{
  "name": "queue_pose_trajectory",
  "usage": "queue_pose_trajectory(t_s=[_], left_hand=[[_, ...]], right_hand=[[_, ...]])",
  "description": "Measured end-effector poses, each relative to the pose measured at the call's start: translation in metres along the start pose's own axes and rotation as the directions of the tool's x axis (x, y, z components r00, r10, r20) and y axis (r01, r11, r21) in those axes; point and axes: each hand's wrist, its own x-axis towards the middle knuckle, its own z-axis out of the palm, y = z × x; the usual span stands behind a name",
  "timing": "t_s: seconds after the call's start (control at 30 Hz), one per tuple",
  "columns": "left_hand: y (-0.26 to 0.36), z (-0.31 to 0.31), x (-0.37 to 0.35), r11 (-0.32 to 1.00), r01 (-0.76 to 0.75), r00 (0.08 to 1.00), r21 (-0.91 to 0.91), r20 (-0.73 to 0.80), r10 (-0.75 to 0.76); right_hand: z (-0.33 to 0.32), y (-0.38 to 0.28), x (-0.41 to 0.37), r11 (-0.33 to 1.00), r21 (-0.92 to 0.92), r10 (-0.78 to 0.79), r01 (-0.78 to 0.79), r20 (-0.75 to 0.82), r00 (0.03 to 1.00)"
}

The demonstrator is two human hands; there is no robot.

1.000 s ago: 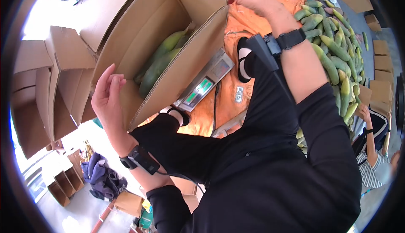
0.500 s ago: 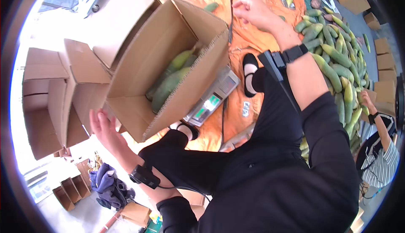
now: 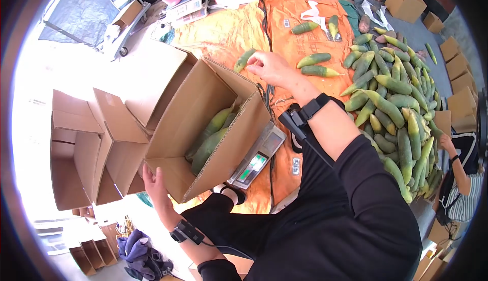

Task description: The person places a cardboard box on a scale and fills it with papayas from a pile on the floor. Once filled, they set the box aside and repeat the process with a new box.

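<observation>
Carton: apparently atop scale | likely heavy, stiff-walled, its radishes firm and smooth; best held under its base | left hand, left of scale: fingers apart, contact with carton unclear | right hand, beyond scale: curled, cannot tell whether gripping | scale's green digits, orange sheet's print illegible

My right arm reached out well ahead of me, the right hand loosely curled; my left arm stretched forward and left, the left hand relaxed and unclenched
</observation>
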Motion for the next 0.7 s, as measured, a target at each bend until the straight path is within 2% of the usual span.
queue_pose_trajectory(t_s=[0.03,0.07,0.13,0.17,0.2,0.27,0.3,0.33,0.4,0.47,0.53,0.6,0.63,0.7], left_hand=[[0.004,0.003,-0.004,0.997,-0.002,1.000,0.073,-0.012,0.003],[0.002,0.003,-0.003,0.998,-0.020,1.000,0.063,-0.017,0.021],[0.000,0.001,-0.005,0.984,-0.022,0.998,0.178,0.055,0.012],[0.005,0.001,-0.010,0.963,0.053,0.998,0.264,0.018,-0.060],[0.009,0.003,-0.011,0.966,0.041,0.999,0.256,0.009,-0.044],[0.012,-0.001,-0.015,0.915,0.143,0.985,0.377,0.036,-0.169],[-0.020,-0.015,-0.005,0.920,0.004,0.999,0.392,0.048,-0.025],[-0.013,-0.015,-0.007,0.922,0.008,1.000,0.387,0.022,-0.018],[0.009,-0.018,-0.011,0.770,0.017,0.986,0.638,0.119,-0.120],[0.038,-0.009,-0.015,0.714,0.177,0.951,0.677,0.070,-0.301],[0.041,-0.013,-0.013,0.706,0.216,0.942,0.674,0.046,-0.332],[0.043,-0.013,-0.009,0.650,0.245,0.898,0.719,0.085,-0.433],[0.039,-0.015,-0.007,0.658,0.263,0.904,0.706,0.057,-0.423],[0.034,-0.015,-0.001,0.550,0.204,0.868,0.810,0.110,-0.484]], right_hand=[[0.004,-0.002,0.001,0.999,0.044,-0.021,0.021,-0.010,1.000],[0.006,-0.003,0.003,0.998,0.041,-0.039,0.040,-0.020,0.999],[0.010,-0.009,0.003,0.996,0.071,0.044,-0.046,0.024,0.999],[0.013,-0.011,0.004,0.998,0.061,0.028,-0.029,0.016,0.999],[0.011,-0.017,0.002,0.998,0.060,0.009,-0.009,0.011,1.000],[0.009,-0.030,0.000,0.999,0.007,0.047,-0.047,0.014,0.999],[0.017,-0.022,0.005,0.997,0.071,0.012,-0.011,-0.026,1.000],[0.013,-0.023,0.002,0.997,0.074,-0.012,0.013,-0.013,1.000],[0.013,-0.036,0.010,0.997,-0.013,0.079,-0.079,0.004,0.997],[0.016,-0.037,0.014,0.999,0.000,0.047,-0.047,0.042,0.998],[0.015,-0.038,0.017,0.996,-0.074,0.057,-0.046,0.147,0.988],[0.012,-0.049,0.024,0.968,-0.252,0.075,-0.019,0.215,0.974],[0.011,-0.055,0.028,0.969,-0.247,0.042,0.017,0.231,0.972],[0.011,-0.065,0.037,0.880,-0.462,0.060,0.111,0.338,0.939]])
